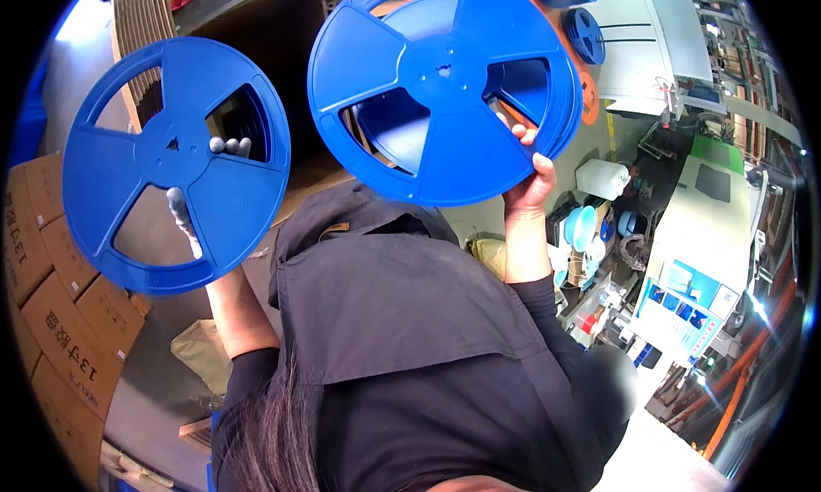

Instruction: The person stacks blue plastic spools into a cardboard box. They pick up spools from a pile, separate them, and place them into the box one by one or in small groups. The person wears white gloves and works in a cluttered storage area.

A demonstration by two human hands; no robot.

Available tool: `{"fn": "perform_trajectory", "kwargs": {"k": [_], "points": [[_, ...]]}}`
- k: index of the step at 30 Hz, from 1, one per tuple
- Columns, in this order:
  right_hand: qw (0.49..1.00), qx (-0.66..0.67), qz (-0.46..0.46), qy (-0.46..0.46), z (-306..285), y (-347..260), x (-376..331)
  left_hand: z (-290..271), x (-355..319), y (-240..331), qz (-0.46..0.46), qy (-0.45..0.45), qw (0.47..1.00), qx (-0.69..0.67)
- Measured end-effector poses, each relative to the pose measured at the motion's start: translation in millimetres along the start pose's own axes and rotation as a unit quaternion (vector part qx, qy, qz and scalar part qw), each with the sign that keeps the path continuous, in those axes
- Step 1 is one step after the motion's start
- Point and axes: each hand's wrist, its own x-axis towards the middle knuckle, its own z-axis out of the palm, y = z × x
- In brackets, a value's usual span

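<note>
My left hand (180,215) holds a large blue plastic reel (98,171). Its gloved thumb shows through one opening, and several grey fingertips poke through another; the palm is hidden behind the disc. A second large blue reel (475,154) is in my right hand (534,184), gripped at its lower right edge with bare fingers reaching into an opening. More blue disc surface shows through and behind this reel, so I cannot tell whether it is one reel or a stack. Both reels are raised, flat faces toward the view, apart from each other.
A brown cardboard box (248,39) stands open behind the reels. Stacked cartons (64,338) fill the left side. Further right are smaller blue reels (584,37), an orange disc (589,99), a white jug (602,179), light-blue round parts (580,228) and a cream-and-green machine (705,206).
</note>
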Motion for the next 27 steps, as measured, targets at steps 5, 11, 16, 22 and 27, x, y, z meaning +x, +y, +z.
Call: {"fn": "perform_trajectory", "kwargs": {"k": [5, 11, 16, 22, 27], "points": [[0.999, -0.048, 0.018, -0.014, 17.2, -2.6, 6.2, 31.4, -7.7, -16.6, -0.124, 0.145, 0.981, 0.039], [0.973, -0.203, 0.032, -0.107, 62.5, 41.1, 12.2, 86.5, 38.3, -88.0, -0.203, 0.034, 0.883, 0.422], [0.958, -0.24, 0.124, -0.094, 81.0, 76.0, -25.3, 64.8, 58.9, -129.8, -0.255, 0.019, 0.934, 0.248], [0.966, -0.199, 0.128, -0.105, 70.3, 59.0, -15.4, 61.8, 45.9, -106.0, -0.234, 0.052, 0.957, 0.16], [0.983, -0.139, 0.115, -0.024, 35.6, 32.4, -11.9, 44.0, 14.3, -64.3, -0.269, 0.035, 0.954, -0.13]]}}
